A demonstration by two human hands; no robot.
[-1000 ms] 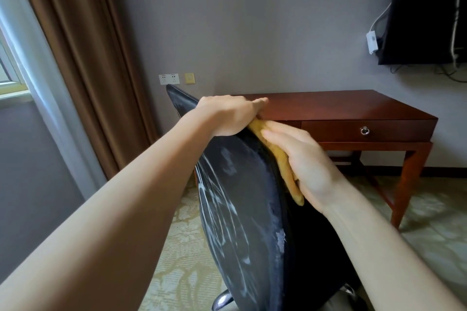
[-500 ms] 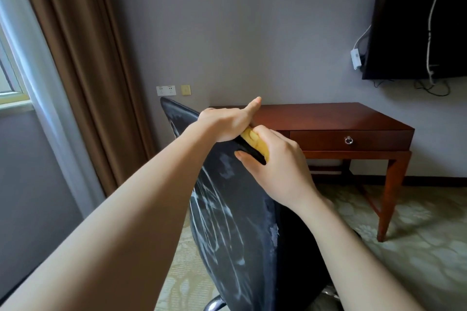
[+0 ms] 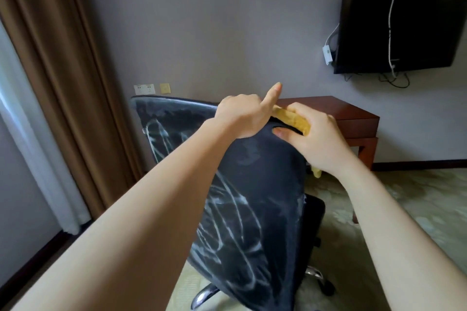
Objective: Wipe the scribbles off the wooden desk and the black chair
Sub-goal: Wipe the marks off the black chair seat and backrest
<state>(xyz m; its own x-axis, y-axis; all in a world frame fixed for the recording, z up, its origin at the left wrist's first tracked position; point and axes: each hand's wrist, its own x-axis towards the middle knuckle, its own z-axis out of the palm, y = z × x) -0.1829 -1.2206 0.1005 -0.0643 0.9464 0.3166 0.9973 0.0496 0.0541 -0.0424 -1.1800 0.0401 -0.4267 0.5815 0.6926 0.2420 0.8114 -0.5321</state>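
Head view: the left hand [image 3: 240, 116] curls over the top edge of the black chair [image 3: 252, 197], thumb raised, bracing it. The right hand [image 3: 316, 139] pinches a yellow cloth [image 3: 293, 118] against that same edge. White scribbles [image 3: 227, 209] cover its back below; firm downward strokes while the left steadies would suit. The bench [image 3: 353, 113] stands behind.

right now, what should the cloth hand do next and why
Probably drag the cloth down the chair back: the right hand pinches it on the top edge, white scribbles cover it lower down, and the left hand grips the same edge.
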